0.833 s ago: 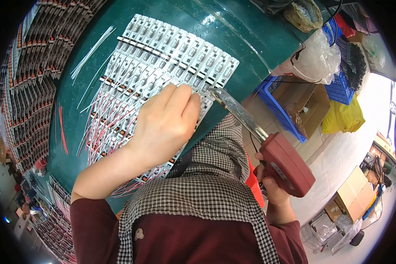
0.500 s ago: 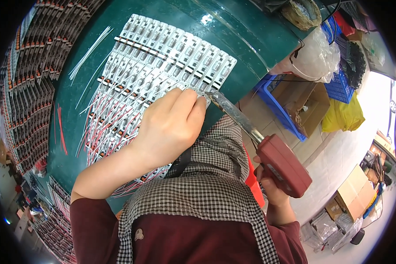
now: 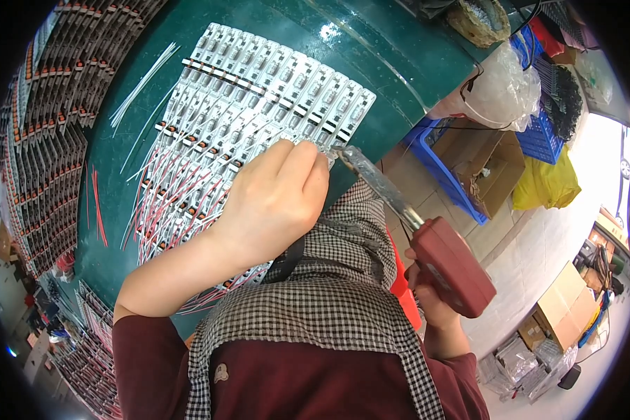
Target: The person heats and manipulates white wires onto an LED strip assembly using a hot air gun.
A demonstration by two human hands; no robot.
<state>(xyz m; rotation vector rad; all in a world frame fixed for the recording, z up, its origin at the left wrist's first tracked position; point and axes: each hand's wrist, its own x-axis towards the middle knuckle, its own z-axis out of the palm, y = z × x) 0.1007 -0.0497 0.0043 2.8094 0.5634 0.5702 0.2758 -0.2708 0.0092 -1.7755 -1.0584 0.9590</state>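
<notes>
A dark red soldering gun [image 3: 456,269] is gripped by its handle in my right hand [image 3: 432,297], whose fingers partly show behind the body. Its long metal shaft [image 3: 385,187] slants up and left, the tip ending close beside the fingertips of my left hand [image 3: 278,192]. The left fingers are bent and pinched together at the right edge of the rows; whatever lies between them is hidden. Under and beside that hand spread rows of small grey-white metal-and-plastic parts [image 3: 280,77], with many red and white wires [image 3: 178,189] lying over the nearer rows.
The parts lie on a green table [image 3: 371,42]. Loose white wires [image 3: 143,84] and red wires [image 3: 96,206] rest to their left, beside tall stacks of similar parts [image 3: 56,140]. Off the table's right edge stand a blue crate [image 3: 427,157], a cardboard box [image 3: 504,164] and a yellow bag [image 3: 549,182].
The soldering gun's tip has shifted slightly right, away from the left fingertips, and its body has tilted a little. My left hand has barely moved.
</notes>
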